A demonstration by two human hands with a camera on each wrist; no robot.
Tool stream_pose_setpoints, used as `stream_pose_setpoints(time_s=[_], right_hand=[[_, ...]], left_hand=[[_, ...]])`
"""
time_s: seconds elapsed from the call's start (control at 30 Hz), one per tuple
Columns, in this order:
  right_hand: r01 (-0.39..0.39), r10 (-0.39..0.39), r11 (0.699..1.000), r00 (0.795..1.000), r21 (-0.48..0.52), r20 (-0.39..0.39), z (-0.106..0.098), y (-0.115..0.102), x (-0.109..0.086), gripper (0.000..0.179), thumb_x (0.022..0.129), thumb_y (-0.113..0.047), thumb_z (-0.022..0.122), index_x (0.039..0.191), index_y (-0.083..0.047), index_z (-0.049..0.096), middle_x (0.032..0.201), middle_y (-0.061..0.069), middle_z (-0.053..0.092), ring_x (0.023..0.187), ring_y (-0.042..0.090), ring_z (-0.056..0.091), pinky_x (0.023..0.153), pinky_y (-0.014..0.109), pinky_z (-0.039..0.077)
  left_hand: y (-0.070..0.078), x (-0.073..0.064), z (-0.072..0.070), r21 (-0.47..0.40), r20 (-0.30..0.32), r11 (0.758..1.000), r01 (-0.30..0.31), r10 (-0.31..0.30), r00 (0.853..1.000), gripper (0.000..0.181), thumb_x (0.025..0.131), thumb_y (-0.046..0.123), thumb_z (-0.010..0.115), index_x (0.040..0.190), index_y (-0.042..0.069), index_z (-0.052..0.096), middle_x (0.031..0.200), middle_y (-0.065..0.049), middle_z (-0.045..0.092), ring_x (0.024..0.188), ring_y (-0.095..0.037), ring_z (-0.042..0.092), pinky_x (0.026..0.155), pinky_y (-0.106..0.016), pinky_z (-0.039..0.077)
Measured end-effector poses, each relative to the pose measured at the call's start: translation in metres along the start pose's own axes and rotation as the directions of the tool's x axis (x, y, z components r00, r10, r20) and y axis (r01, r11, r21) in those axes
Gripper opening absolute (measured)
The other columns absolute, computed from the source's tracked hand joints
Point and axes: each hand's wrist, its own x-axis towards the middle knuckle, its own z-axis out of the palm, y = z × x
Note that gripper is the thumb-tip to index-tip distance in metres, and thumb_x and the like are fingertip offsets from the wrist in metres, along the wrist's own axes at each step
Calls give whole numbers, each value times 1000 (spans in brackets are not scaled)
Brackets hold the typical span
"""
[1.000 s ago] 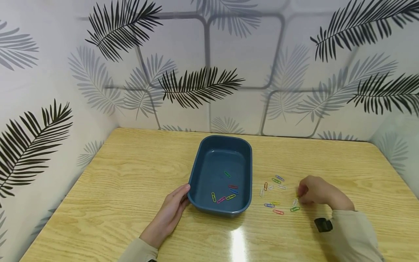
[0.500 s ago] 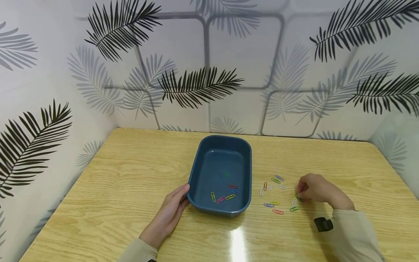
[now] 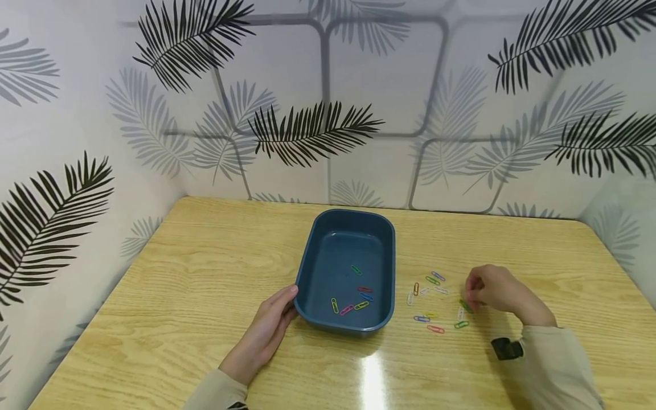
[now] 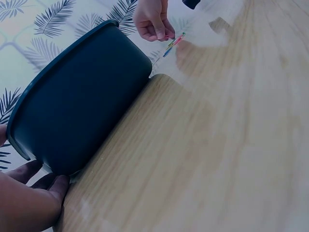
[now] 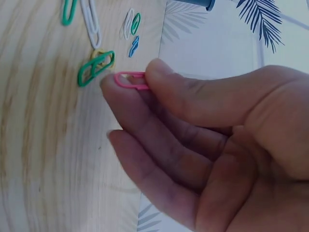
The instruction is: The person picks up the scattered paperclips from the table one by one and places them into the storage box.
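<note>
In the head view my left hand (image 3: 263, 330) holds the near left corner of a dark blue plastic bin (image 3: 302, 316), with the thumb at its rim. The left wrist view shows bent fingers (image 4: 58, 186) against the bin's outer wall. My right hand (image 3: 497, 287) is over the right side of the loose paperclips. Between thumb and fingertip it pinches a pink paperclip (image 5: 131, 87), clear in the right wrist view. Just beyond the fingertips, a green paperclip (image 5: 80, 77) overlaps a yellow one (image 5: 99, 52). A white paperclip (image 3: 460, 314) lies beside them.
Several coloured paperclips lie inside the bin, among them a pink one (image 3: 347, 310). More are scattered on the wooden table (image 3: 205, 285) right of the bin, including a red one (image 3: 435, 329) and a blue one (image 3: 422, 319). A leaf-patterned wall (image 3: 359, 171) stands behind.
My right fingers have lifted slightly up and away from the green paperclip, which now shows more fully beside them. The left hand and bin keep their places.
</note>
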Motion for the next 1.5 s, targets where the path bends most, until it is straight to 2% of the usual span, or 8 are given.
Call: stream_pose_setpoints(time_s=[0.2, 0.47, 0.63, 0.83, 1.0, 1.3, 1.5], right_hand=[[45, -46, 999, 998, -21, -44, 0, -3, 1, 16, 88, 4, 64, 78, -5, 56, 69, -1, 61, 63, 17, 54, 58, 32, 41], [32, -35, 999, 986, -20, -161, 4, -7, 4, 13, 88, 1, 66, 79, -5, 59, 71, -2, 63, 65, 16, 58, 59, 33, 44], [12, 5, 997, 976, 76, -219, 7, -14, 6, 7, 91, -1, 65, 86, 1, 60, 77, 3, 65, 69, 20, 62, 59, 34, 54], [22, 28, 981, 966, 191, -256, 11, -30, 6, 9, 92, -4, 65, 93, 4, 60, 80, 7, 67, 75, 25, 66, 62, 35, 57], [32, 42, 969, 957, 246, -288, 16, -41, 7, 10, 91, -4, 67, 93, 5, 62, 78, 8, 68, 73, 25, 67, 61, 34, 58], [72, 21, 960, 946, 271, -324, 30, -62, 10, 15, 91, -3, 67, 100, 8, 64, 81, 11, 69, 74, 27, 68, 61, 36, 58], [109, -22, 964, 942, 244, -336, 38, -74, 10, 15, 90, 0, 65, 102, 9, 64, 83, 10, 68, 74, 26, 68, 60, 34, 57]], left_hand=[[0, 0, -1, 3, 2, 1000, 3, -3, 1000, 56, 102, 27, 50, 142, -11, 36, 148, -25, 33, 136, -29, 32, 108, -32, 33], [-2, -1, -1, -9, 0, 1000, 10, -10, 1000, 54, 102, 25, 51, 141, -9, 39, 146, -22, 37, 134, -26, 36, 105, -29, 36], [-2, -1, -1, 6, 10, 1000, 5, -5, 1000, 57, 102, 28, 51, 141, -10, 37, 146, -24, 36, 134, -26, 36, 105, -30, 36], [-2, 0, 0, 12, 12, 1000, 2, -2, 1000, 58, 102, 29, 51, 142, -11, 36, 146, -25, 35, 133, -26, 36, 105, -30, 36], [-2, 0, 0, 8, 13, 1000, -3, 3, 1000, 58, 102, 28, 51, 142, -11, 37, 146, -25, 35, 133, -26, 36, 104, -29, 37], [-2, 1, -1, 3, 9, 1000, 1, -1, 1000, 57, 102, 28, 51, 141, -11, 37, 147, -24, 35, 134, -27, 35, 105, -29, 37], [-2, 1, -2, -13, -6, 1000, 12, -12, 1000, 54, 101, 26, 52, 141, -9, 39, 146, -21, 38, 133, -25, 37, 103, -28, 38]])
